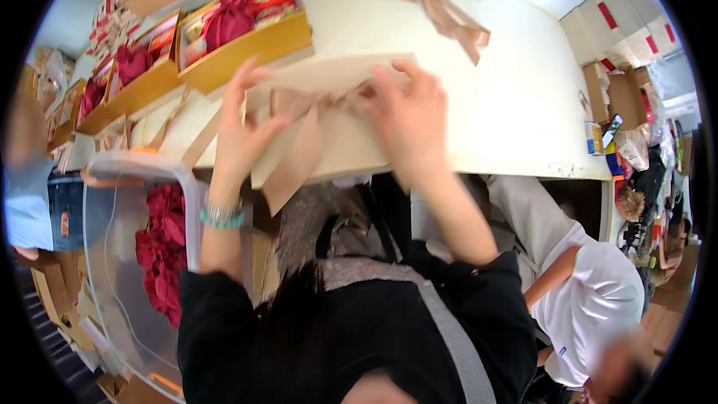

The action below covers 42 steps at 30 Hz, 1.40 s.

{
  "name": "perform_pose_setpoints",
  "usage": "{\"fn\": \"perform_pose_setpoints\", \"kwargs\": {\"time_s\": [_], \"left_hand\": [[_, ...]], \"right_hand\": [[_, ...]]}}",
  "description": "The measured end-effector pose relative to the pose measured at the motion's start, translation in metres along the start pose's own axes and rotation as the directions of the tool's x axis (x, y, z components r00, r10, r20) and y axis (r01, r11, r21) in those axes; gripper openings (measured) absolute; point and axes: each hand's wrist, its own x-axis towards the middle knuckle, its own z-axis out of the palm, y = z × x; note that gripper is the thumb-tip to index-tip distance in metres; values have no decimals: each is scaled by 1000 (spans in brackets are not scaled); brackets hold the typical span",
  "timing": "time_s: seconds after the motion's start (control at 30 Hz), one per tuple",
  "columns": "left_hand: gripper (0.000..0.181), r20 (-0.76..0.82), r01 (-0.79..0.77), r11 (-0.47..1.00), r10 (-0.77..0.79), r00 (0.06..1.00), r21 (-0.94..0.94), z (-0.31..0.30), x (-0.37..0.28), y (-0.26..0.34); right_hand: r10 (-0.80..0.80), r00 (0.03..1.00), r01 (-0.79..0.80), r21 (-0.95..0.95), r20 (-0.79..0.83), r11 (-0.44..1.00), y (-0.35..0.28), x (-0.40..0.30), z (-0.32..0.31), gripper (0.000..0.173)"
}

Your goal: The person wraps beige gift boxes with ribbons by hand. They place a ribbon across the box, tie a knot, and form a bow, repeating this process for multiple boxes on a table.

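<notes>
A pale cream box [353, 146] lies before me at the table's front edge, tied with a tan satin ribbon bow [331, 101]. One ribbon tail [294, 163] hangs over the box's front side. My left hand [247, 118], with a turquoise bead bracelet on the wrist, is at the box's left end, its thumb and fingers spread apart beside the bow's left loop. Over the right end is my right hand [412, 112], fingers bent next to the right loop. Blur and the hand itself hide whether its fingers grip the ribbon.
Open gold boxes [252, 42] with dark red pouches and packets stand at the back left. Another ribbon [443, 11] lies across the white table [505, 107]. A clear plastic bin [98, 247] with dark red cloth [162, 252] is at my left. A person in white [589, 292] bends down at my right.
</notes>
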Motion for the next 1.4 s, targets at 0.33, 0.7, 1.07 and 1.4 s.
{"fn": "perform_pose_setpoints", "kwargs": {"time_s": [0.33,0.7,1.07,1.4], "left_hand": [[63,654,610,-263,-132,745,-748,72,-16,-5],[59,36,102,972,-96,995,-210,153,252,-13],[85,-346,123,992,-117,931,-5,168,457,-34],[85,32,128,714,-146,989,-688,168,432,-21]], "right_hand": [[-88,934,66,73,346,995,16,-43,-17,57],[169,983,-148,-232,73,961,248,52,-13,22],[320,934,-338,113,157,934,332,413,191,40],[798,602,261,945,1,-198,301,304,152,32]]}}
